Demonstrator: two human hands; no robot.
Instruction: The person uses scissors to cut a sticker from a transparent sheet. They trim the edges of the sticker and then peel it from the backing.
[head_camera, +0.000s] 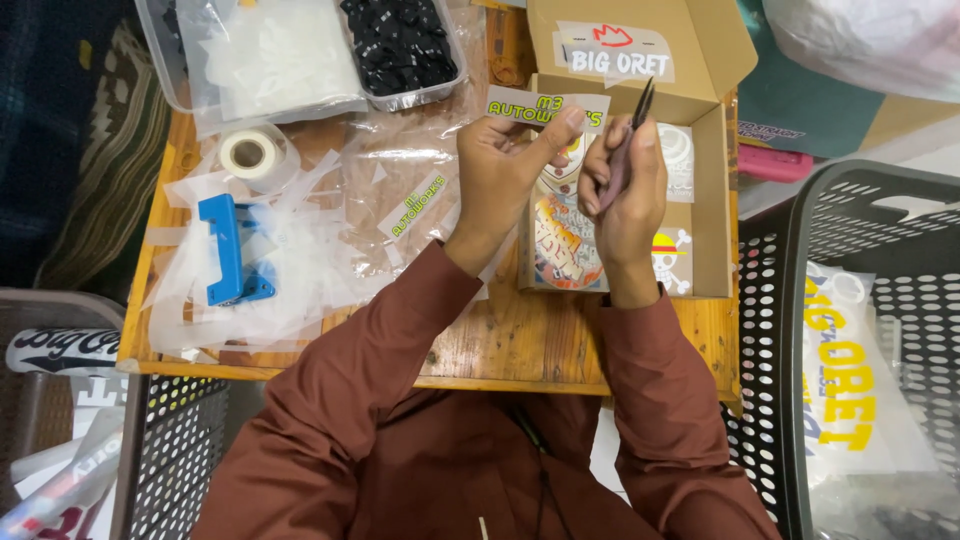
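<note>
We are holding a small printed sticker (545, 108) up over the wooden surface (500, 345), pinched by its lower edge between the thumb and curled fingers of our left hand (505, 165). Our right hand (628, 185) is closed around a pair of dark tweezers (632, 135); their long axis runs up and slightly to the right, and the tip stands just right of the sticker's right edge, close but seemingly not touching it. So the sticker lies immediately left of the tweezer tip, and the right hand is the nearer one to that edge. The sticker is thin, flat and glossy, a pale strip with green and black print. Behind both hands sits an open cardboard box (712, 180), matte brown, holding more flat colourful stickers. To the left lie crinkled clear plastic sleeves (300, 270), a blue plastic tool (228, 250), a roll of white tape (252, 153), and two clear tubs, one of small black pieces (400, 45). A black perforated basket (850, 220) stands to the right.
</note>
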